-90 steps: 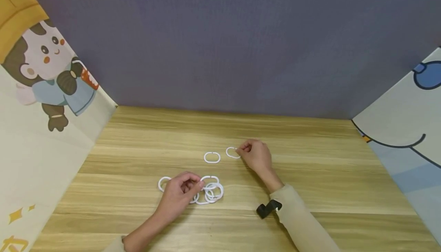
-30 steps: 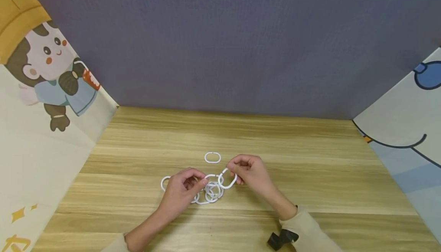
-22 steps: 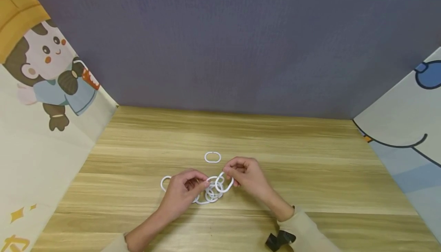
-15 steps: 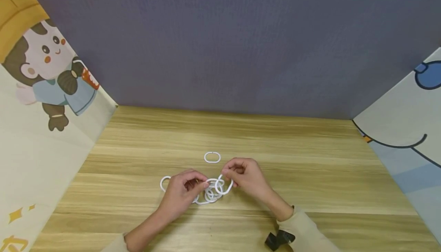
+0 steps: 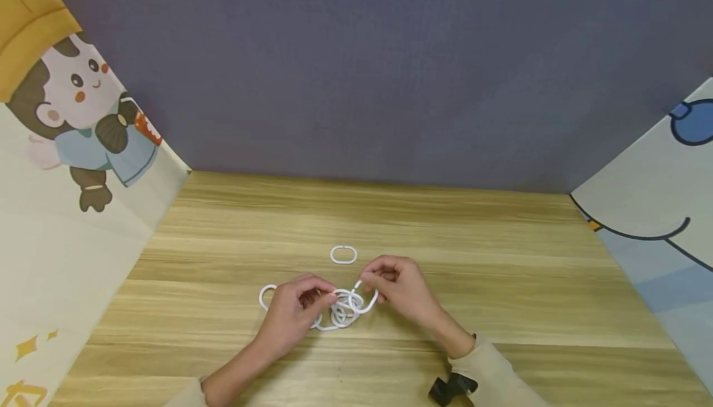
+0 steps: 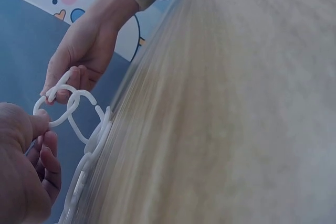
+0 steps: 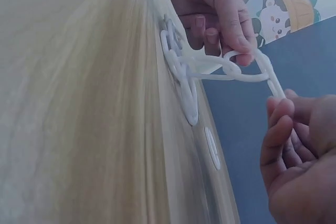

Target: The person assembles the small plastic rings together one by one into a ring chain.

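My left hand (image 5: 295,313) pinches a white plastic chain link (image 7: 252,78) between thumb and index finger. From it, joined white links (image 5: 327,328) run down to a heap on the table, partly hidden by this hand. My right hand (image 5: 403,291) pinches another white link (image 5: 366,311) with a gap in its oval, just right of the left fingertips. In the right wrist view this right-hand link (image 7: 276,88) crosses the one in the left hand, both raised off the table. Left of the left hand, one more link (image 5: 262,299) of the heap sticks out.
A single loose oval link (image 5: 343,263) lies on the wooden table (image 5: 250,221) beyond the hands. A dark grey panel (image 5: 356,85) stands at the back, with cartoon-printed panels at left and right. A black device (image 5: 452,387) is strapped at the right sleeve.
The right hand has picked up a loose link from the back of the table and brought it toward me to the left hand's link, where they now overlap. The left hand has barely shifted.
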Available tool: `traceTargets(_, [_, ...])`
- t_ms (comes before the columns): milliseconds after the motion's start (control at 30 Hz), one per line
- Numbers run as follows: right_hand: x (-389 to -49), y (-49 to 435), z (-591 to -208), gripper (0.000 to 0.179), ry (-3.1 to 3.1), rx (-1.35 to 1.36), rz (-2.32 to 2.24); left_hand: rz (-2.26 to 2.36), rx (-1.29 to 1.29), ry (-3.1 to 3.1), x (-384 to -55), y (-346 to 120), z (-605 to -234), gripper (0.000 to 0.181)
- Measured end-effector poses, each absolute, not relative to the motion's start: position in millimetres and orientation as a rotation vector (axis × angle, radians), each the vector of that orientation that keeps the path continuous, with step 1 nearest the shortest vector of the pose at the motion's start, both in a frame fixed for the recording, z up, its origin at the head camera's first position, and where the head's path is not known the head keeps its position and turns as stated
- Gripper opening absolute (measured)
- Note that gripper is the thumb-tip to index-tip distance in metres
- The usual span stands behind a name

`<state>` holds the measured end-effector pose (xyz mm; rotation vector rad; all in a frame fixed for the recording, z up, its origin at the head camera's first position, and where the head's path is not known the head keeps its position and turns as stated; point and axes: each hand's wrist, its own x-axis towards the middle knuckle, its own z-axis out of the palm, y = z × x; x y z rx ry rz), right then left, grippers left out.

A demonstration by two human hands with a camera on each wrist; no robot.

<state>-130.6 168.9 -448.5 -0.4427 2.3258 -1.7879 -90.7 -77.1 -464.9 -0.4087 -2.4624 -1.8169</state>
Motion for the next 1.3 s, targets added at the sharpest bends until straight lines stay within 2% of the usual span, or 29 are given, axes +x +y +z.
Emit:
traceTargets(233, [-131,180,-451,0.012,2.258,-0.354,-1.915,-1.85,-0.37,-2.498,-92,-79,-465,0.009])
traceTargets(567, [-127,192,-456,0.029,2.156,-0.537,-2.026,-1.751,-0.54,-2.56,-97,-87,-466,0.011])
traceTargets(800, [-126,193,-462,0.024,2.157,-0.636,-2.014,-1.707,-0.591,-2.622,-99,-87,-464,0.014])
traceTargets(1033, [-123,194,-463,0.025,2.159,-0.675,-2.0,-1.756,-0.529,-2.599,-99,-83,-461,0.009])
traceTargets(1300, [-119,191,-461,0.027,2.164,-0.685,-1.983,-1.829,-0.506,-2.613,-99,-72,-459,0.013])
